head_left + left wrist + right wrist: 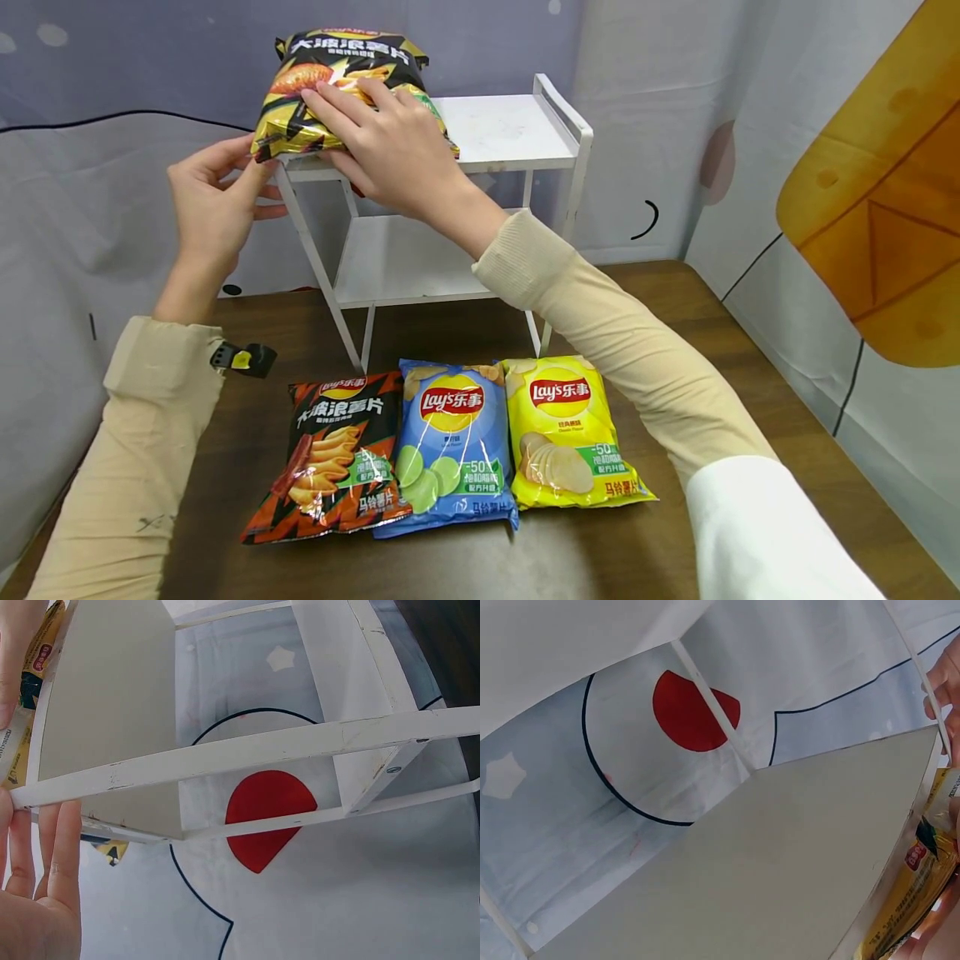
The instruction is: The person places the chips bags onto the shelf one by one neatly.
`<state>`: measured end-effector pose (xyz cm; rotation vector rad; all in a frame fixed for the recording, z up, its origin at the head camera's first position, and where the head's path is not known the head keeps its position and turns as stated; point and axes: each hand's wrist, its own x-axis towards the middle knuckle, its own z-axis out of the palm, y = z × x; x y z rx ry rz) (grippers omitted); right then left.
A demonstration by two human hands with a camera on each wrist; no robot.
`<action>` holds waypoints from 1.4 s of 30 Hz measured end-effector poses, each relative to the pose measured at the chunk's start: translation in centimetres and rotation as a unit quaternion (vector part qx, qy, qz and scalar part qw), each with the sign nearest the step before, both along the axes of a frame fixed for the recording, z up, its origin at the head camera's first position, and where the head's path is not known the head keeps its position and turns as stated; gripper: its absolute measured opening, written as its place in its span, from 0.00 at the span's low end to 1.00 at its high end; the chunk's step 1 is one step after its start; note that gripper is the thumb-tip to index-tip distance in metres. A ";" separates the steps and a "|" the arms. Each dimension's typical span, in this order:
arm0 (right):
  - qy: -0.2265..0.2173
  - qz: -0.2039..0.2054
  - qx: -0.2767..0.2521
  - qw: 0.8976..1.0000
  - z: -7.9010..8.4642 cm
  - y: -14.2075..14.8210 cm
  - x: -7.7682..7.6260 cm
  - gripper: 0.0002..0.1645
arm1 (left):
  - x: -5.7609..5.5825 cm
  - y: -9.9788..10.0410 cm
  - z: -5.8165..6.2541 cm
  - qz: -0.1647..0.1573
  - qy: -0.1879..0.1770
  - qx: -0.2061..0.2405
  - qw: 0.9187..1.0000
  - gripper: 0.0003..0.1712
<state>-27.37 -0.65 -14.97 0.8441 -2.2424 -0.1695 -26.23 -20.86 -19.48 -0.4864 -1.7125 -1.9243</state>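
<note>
A black-and-yellow bag of chips (341, 54) lies on the top shelf of a small white rack (498, 125), at its left end. My left hand (213, 196) pinches the bag's near left corner between thumb and forefinger, its other fingers extending beside the rack's corner. My right hand (401, 154) rests on the bag with its fingers spread over the front, its thumb low at the near edge. In the left wrist view, the left hand (45, 885) is beside the rack's white leg (225, 754). The right wrist view shows only part of the bag (911, 892).
In front of the rack, a black-and-red chip bag (322, 458), a blue chip bag (453, 442) and a yellow chip bag (570, 433) lie side by side on the brown table (465, 567). The rack's lower shelf (412, 258) sits above the tabletop. Patterned cloth (637, 167) hangs behind.
</note>
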 end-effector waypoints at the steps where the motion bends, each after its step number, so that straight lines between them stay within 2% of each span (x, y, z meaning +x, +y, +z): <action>1: -0.001 -0.003 0.000 1.000 0.0 -0.1 0.0 0.33 | 0.0 0.0 0.0 0.000 0.000 0.001 1.000 0.12; 18: -0.019 -0.025 -0.012 0.999 0.3 -0.5 0.6 0.34 | 0.1 -0.1 0.0 0.007 -0.012 0.000 1.000 0.09; 31: 0.006 0.004 -0.042 0.999 0.6 -0.2 1.6 0.31 | 0.2 -0.1 0.0 0.012 -0.007 -0.003 1.000 0.10; 42: 0.034 0.029 -0.075 0.996 -0.2 1.2 2.5 0.29 | 0.1 -0.2 0.0 0.009 -0.006 0.003 1.000 0.09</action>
